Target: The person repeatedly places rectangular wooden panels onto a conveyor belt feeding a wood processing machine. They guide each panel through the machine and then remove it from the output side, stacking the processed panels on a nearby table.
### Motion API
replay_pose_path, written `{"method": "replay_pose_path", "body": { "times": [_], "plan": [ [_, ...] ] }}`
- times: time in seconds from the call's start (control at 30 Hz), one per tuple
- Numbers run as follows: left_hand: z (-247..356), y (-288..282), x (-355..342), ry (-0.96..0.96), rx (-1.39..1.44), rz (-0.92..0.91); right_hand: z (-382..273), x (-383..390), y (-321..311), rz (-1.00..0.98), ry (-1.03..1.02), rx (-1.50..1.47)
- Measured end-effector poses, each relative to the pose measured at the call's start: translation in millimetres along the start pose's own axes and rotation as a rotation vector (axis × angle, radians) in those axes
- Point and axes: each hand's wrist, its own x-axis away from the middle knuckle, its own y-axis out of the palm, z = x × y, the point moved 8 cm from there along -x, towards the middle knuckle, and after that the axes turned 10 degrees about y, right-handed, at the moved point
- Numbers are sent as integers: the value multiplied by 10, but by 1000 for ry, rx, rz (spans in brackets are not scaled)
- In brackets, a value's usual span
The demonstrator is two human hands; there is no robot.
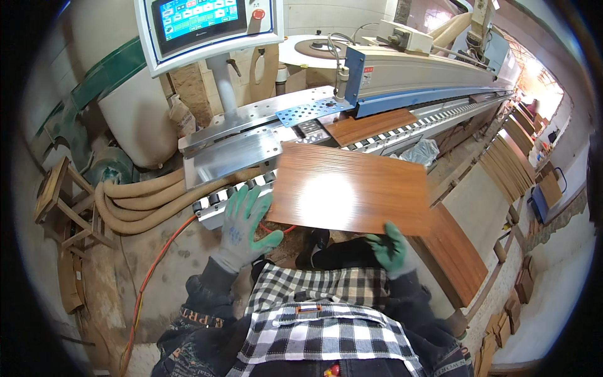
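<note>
A rectangular brown wood-grain panel [383,191], with a bright glare on it, is raised at a slant in front of the edge banding machine [226,163]. My right hand [389,247], in a grey-green glove, grips its lower edge near the right corner, the fingers partly behind it. My left hand [242,229], gloved the same way, is open with fingers spread beside the panel's lower left corner; whether it touches the panel is unclear. Another brown board [370,125] lies on the machine's roller track [402,132], under the blue-edged beam.
A touchscreen [198,19] on a post stands at upper left. Thick hoses [129,213], a wooden stool [63,201] and a red hose [151,283] are at left. A stack of brown boards [458,270] sits at right, with more panels [515,157] leaning behind it.
</note>
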Motion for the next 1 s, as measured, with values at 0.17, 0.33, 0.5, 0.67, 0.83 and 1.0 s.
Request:
{"method": "replay_pose_path", "body": {
  "times": [0.17, 0.33, 0.5, 0.67, 0.83, 1.0],
  "plan": [
    [-200, -187, 327, -79, -183, -57, 342, -597, 1073, -243, 201, 147],
    [-613, -264, 515, -200, -237, 17, 633, -1028, 1438, -414, 300, -68],
    [-961, -175, 462, -264, -255, 47, 300, -883, 1263, -329, 82, 154],
    [-1253, -35, 199, -294, -267, -6, -374, -535, -288, 242, -351, 746],
    [-1361, -22, 66, -315, -289, -30, -830, 308, -1513, 1115, -362, 1944],
    [-1254, -74, -7, -239, -334, 49, -825, 666, -1961, 1308, -162, 2010]
  ]
}}
